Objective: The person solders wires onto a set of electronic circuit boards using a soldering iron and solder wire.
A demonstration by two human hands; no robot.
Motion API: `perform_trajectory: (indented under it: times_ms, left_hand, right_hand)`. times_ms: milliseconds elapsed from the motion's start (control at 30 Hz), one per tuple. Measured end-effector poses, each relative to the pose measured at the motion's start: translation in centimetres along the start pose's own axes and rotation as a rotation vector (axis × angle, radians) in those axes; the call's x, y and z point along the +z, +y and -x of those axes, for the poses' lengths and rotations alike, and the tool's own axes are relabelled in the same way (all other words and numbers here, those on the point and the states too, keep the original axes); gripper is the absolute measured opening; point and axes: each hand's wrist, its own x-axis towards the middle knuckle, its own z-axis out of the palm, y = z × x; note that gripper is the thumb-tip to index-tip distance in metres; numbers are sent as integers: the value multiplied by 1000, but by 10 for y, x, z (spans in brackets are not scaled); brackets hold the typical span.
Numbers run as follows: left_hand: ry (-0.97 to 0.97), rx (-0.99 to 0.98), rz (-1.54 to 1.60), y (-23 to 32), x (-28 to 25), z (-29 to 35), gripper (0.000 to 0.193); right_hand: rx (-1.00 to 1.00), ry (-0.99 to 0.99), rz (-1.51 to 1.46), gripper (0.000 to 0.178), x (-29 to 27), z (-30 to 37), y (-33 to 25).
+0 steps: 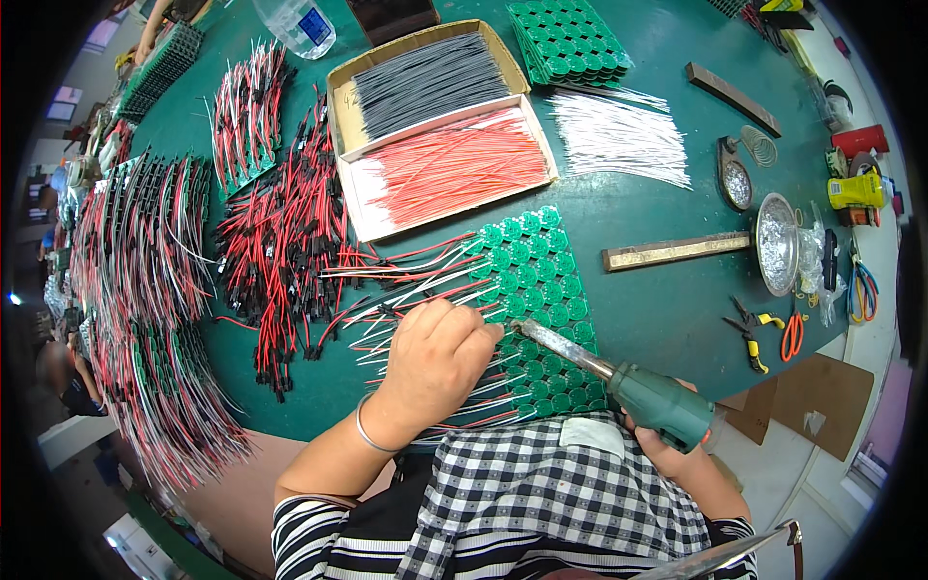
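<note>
A sheet of round green circuit boards lies in front of me, with red, white and black wires running off its left side. My left hand, a bangle at its wrist, is closed in a pinch over the sheet. Its fingertips seem to hold a wire end, mostly hidden by the fingers. My right hand is wrapped round the green handle of a soldering iron. The iron's metal tip meets the sheet right beside my left fingertips.
Ahead stands an open box of black and red wires. White wires and stacked green boards lie beyond. Wired boards and black-tipped red leads fill the left. Rightward are a metal dish, pliers and scissors.
</note>
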Motion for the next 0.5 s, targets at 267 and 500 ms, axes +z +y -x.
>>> perform_trajectory:
  times_ms: [267,500]
  left_hand:
    - [-15,-4,-6,0,0,-1,20]
    - [4,8,-26,-1,2,-1,18]
  right_hand:
    - [-137,41,206,22,-1,0,3]
    - [155,155,-303,42,11,18,3]
